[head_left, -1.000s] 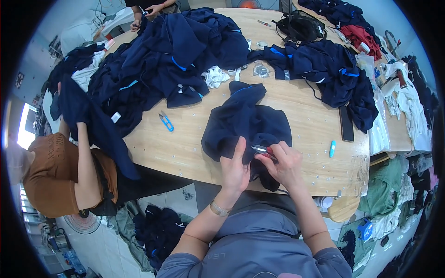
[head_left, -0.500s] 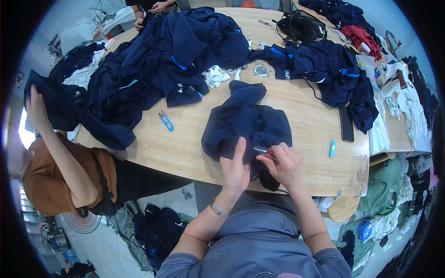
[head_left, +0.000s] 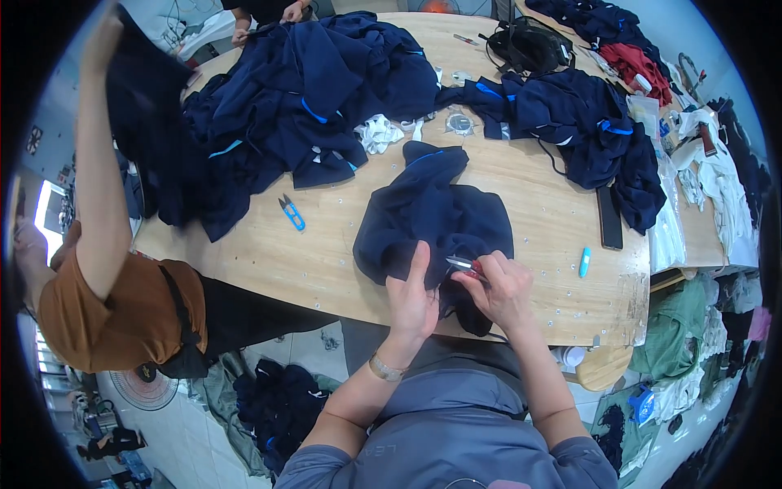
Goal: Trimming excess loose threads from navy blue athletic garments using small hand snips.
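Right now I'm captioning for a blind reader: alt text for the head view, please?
A person's left hand presses a navy garment on a wooden table while the right hand works small snips at it. Blue snips lie nearby.

It was a garment workshop: navy garments [head_left: 318, 98] lay heaped on a long wooden table [head_left: 326, 253] with thread snips [head_left: 291, 211], more clothing piled on the floor.

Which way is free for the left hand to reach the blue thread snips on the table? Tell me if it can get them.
Probably yes. The left hand rests flat on the navy garment; the blue snips lie up-left of it on bare wooden table, nothing between them.
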`<state>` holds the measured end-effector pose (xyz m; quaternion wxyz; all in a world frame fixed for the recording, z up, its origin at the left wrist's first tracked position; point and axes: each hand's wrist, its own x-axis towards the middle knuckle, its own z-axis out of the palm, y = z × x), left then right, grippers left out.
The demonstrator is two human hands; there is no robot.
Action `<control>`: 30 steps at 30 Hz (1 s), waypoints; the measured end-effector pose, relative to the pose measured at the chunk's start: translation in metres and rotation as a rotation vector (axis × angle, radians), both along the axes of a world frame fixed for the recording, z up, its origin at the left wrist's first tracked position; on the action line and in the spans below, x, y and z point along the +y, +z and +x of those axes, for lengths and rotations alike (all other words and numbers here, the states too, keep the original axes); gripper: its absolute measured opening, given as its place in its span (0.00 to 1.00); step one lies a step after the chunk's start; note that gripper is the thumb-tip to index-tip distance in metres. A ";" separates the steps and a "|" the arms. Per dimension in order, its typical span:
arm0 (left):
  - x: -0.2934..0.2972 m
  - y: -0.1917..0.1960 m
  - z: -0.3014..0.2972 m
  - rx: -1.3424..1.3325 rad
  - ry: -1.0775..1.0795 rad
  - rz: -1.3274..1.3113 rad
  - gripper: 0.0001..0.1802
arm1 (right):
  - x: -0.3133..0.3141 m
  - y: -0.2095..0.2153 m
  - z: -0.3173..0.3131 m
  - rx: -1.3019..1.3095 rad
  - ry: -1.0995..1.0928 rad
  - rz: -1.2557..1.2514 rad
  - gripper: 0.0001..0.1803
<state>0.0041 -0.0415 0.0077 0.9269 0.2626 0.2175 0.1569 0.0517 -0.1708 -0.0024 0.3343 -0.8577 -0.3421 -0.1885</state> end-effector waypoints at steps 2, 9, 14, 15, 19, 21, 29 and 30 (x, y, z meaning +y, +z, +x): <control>0.002 -0.005 -0.001 -0.002 -0.007 0.005 0.05 | 0.000 0.000 -0.001 0.001 0.009 -0.016 0.17; 0.000 -0.006 -0.003 -0.027 -0.025 0.015 0.06 | 0.002 0.003 -0.001 -0.018 0.017 -0.032 0.17; -0.003 -0.004 -0.003 -0.025 0.006 0.029 0.05 | 0.005 0.004 -0.001 -0.032 0.020 -0.022 0.17; -0.004 -0.002 -0.003 -0.039 0.010 0.031 0.05 | 0.004 0.005 -0.001 -0.036 0.020 -0.022 0.17; -0.005 -0.002 -0.003 -0.015 0.022 0.040 0.05 | 0.005 -0.006 0.000 -0.004 0.025 0.154 0.18; -0.004 -0.001 -0.002 -0.011 0.011 0.041 0.06 | 0.009 -0.007 -0.008 0.522 -0.058 0.573 0.18; -0.015 -0.009 -0.001 -0.005 0.103 0.175 0.06 | 0.033 0.004 -0.015 0.656 0.045 0.544 0.08; -0.015 -0.005 -0.001 0.049 0.146 0.172 0.06 | 0.032 0.012 -0.019 0.628 0.083 0.511 0.06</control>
